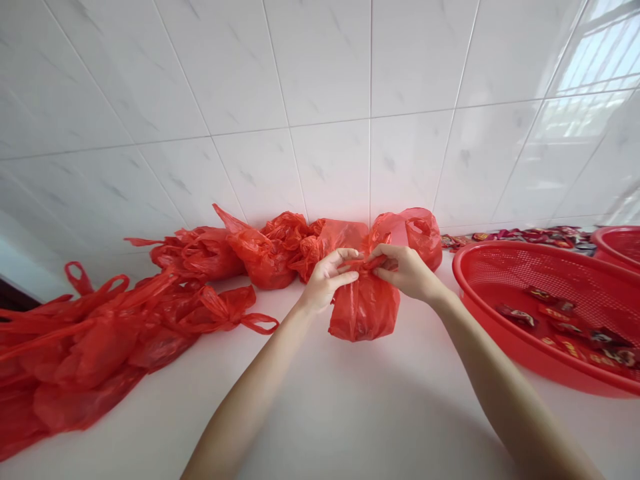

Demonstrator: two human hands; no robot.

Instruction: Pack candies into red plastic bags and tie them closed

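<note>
A small filled red plastic bag (364, 308) stands on the white counter (350, 413) in front of me. My left hand (327, 277) and my right hand (406, 270) meet above it, each with its fingers pinched on the bag's twisted handles. Both forearms reach in from the bottom edge.
Several tied red bags (260, 250) lie along the tiled wall behind, and a heap of flat red bags (90, 340) lies at the left. A red mesh basket (505, 333) with several wrapped sweets (565, 330) stands at the right; a second basket (620, 243) and loose sweets (520, 236) lie behind it.
</note>
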